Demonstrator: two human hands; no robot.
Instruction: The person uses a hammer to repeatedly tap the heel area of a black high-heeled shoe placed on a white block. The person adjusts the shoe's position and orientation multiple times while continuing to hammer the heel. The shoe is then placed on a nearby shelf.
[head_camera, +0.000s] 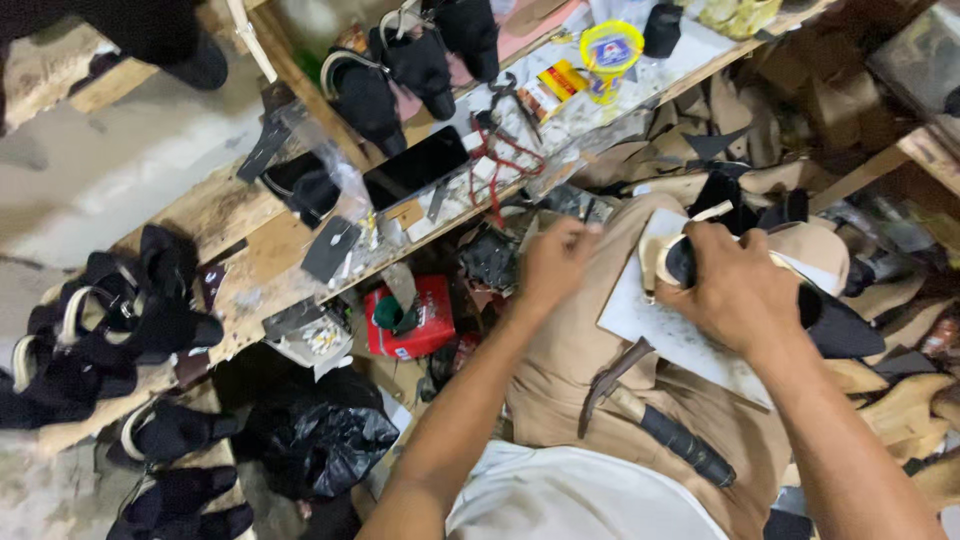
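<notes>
The right hand (735, 290) is closing its grip around a black shoe upper (830, 320), pressing it against the white board (680, 335) lying on the lap. Just left of that grip, the left hand (552, 262) is pinching something too small to make out. The upper is looking unfinished to me, its pale strap (660, 262) sticking loose. Further left, finished black sandals (110, 330) are piling on the wooden surface (250, 250).

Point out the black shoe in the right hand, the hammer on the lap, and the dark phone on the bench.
black shoe (838, 325), head view, pointed toe.
hammer (685, 443), head view, black grip.
dark phone (416, 167), head view, screen centre.
</notes>
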